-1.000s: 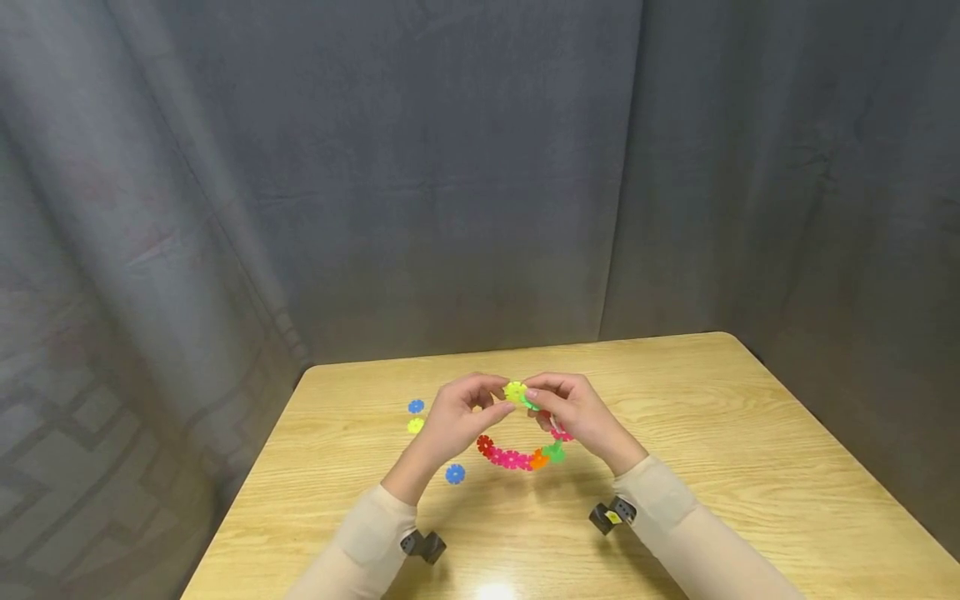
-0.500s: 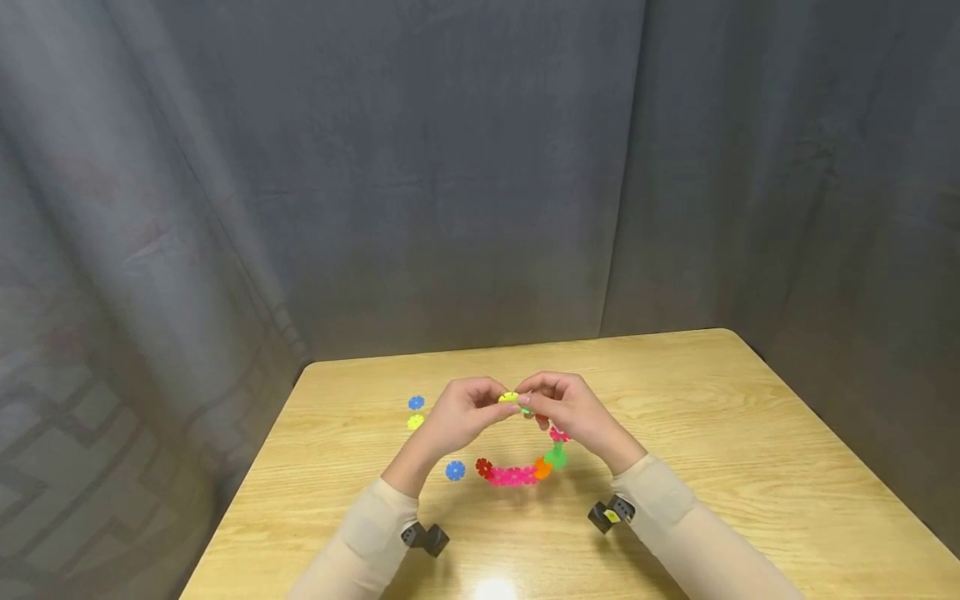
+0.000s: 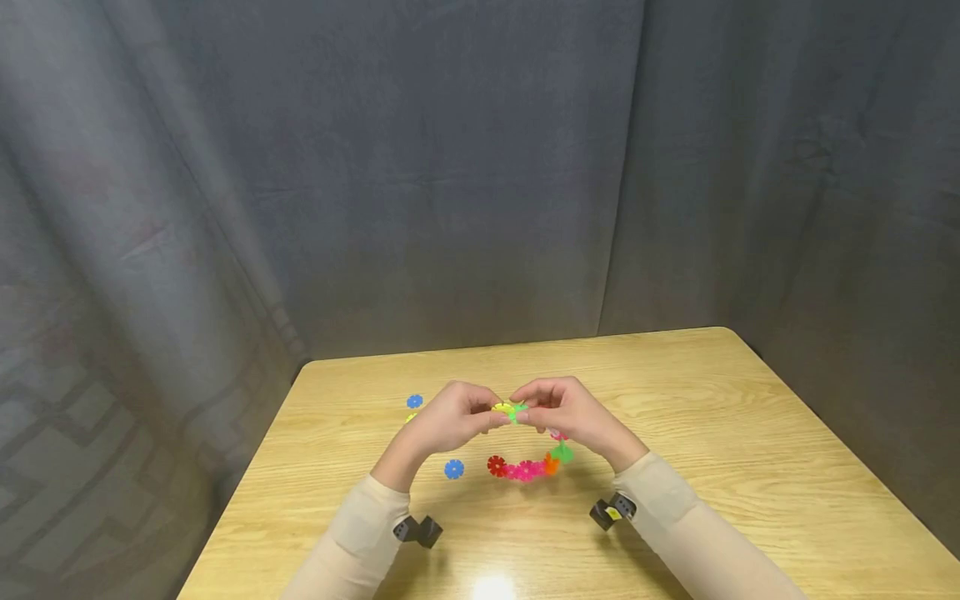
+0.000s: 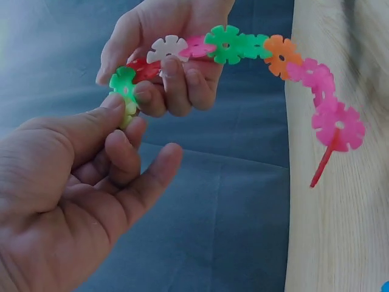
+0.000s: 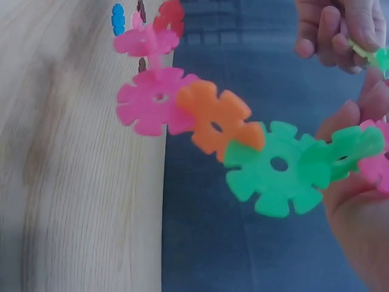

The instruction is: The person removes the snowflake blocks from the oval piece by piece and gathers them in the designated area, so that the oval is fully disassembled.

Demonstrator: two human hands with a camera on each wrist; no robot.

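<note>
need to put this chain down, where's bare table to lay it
The right half of the table, from the right hand out to the far and right edges, is bare wood. So is the strip along the back edge. Left is crowded: loose blue discs lie beside the left hand, and the chain hangs mid-table.

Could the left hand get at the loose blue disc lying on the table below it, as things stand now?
Probably not at once: the left hand pinches a yellow piece against the chain. The blue disc lies uncovered on the table.
</note>
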